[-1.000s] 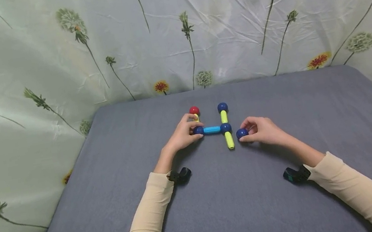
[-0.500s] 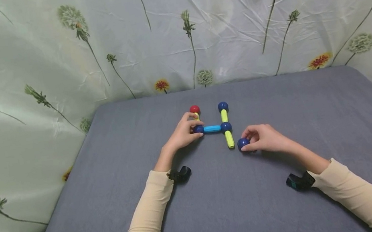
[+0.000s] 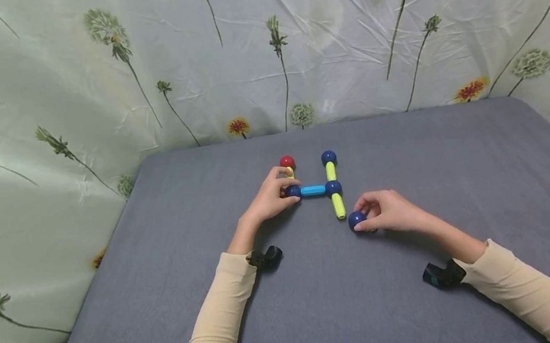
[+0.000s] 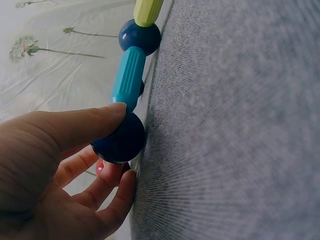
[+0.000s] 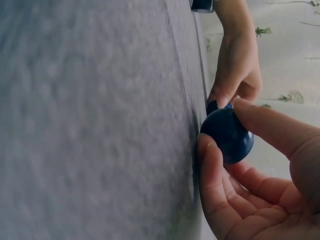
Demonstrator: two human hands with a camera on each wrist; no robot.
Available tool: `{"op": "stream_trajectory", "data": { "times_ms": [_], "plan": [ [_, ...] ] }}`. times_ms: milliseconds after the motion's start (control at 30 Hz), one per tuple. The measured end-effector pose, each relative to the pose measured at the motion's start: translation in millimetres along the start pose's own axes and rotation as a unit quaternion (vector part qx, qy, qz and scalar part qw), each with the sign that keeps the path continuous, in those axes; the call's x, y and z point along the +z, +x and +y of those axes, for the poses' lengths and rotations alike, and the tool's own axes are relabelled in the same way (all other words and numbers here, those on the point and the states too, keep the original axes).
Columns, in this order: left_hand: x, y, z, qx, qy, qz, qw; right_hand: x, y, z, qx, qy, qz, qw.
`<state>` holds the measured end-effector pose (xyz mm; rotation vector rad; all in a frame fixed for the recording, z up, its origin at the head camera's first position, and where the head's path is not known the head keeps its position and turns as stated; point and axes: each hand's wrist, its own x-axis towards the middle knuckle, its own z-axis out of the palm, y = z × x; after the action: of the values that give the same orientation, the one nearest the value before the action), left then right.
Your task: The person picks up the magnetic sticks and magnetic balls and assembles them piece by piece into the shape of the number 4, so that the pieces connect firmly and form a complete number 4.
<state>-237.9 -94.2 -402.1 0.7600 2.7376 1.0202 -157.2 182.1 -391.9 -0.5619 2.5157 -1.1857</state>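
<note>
My left hand (image 3: 269, 197) grips a dark blue ball (image 4: 122, 140) between thumb and fingers. From that ball a light blue rod (image 3: 313, 190) runs right to a second blue ball (image 3: 333, 188). Two yellow-green rods join this second ball: the far rod (image 3: 331, 171) is topped by another blue ball (image 3: 328, 157), while the near rod (image 3: 339, 206) has a bare end. Beyond my left fingers, a red ball (image 3: 287, 162) caps a partly hidden yellow-green rod (image 3: 290, 172). My right hand (image 3: 389, 212) pinches a loose blue ball (image 5: 227, 135) just right of and below the bare rod end, apart from it.
All of it lies on a grey cloth-covered table (image 3: 329, 307). Behind and to the left hangs a pale curtain (image 3: 209, 98) printed with dandelions. A black camera mount (image 3: 267, 259) sits on the left wrist and another mount (image 3: 442, 275) on the right.
My right hand has drawn the loose blue ball nearer to me and slightly left, from beside the near rod to just below its end. The left hand stays in place.
</note>
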Motion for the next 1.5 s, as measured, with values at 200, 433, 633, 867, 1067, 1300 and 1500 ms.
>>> {"op": "stream_trajectory", "data": {
  "times_ms": [200, 433, 633, 867, 1067, 1300, 1500],
  "plan": [
    [-0.7, 0.9, 1.4, -0.001, -0.007, 0.001, 1.0, 6.5, 2.2, -3.5, 0.008, 0.013, 0.003, 0.9999],
    [-0.9, 2.8, 2.4, -0.005, -0.01, 0.0, 0.9999, 12.6, 4.2, -10.6, 0.025, 0.002, 0.015, 0.9996],
    [-0.1, 3.8, 2.6, 0.0, -0.01, 0.0, 0.9999, 17.3, 6.9, -12.9, 0.032, 0.001, 0.026, 0.9991],
    [-0.5, 2.8, 3.6, 0.003, -0.01, -0.003, 0.9999, 21.2, 7.3, -13.6, 0.041, 0.011, 0.032, 0.9986],
    [-0.6, 2.1, 4.3, -0.001, -0.01, -0.003, 0.9999, 23.6, 6.9, -16.9, 0.038, 0.021, 0.031, 0.9986],
    [0.3, 3.2, 4.4, 0.003, -0.007, -0.003, 1.0, 25.0, 6.9, -17.8, 0.044, 0.022, 0.037, 0.9981],
    [0.4, -1.2, 2.9, -0.001, -0.005, 0.0, 1.0, 27.7, 7.0, -17.9, 0.028, 0.018, 0.035, 0.9988]
  ]
}}
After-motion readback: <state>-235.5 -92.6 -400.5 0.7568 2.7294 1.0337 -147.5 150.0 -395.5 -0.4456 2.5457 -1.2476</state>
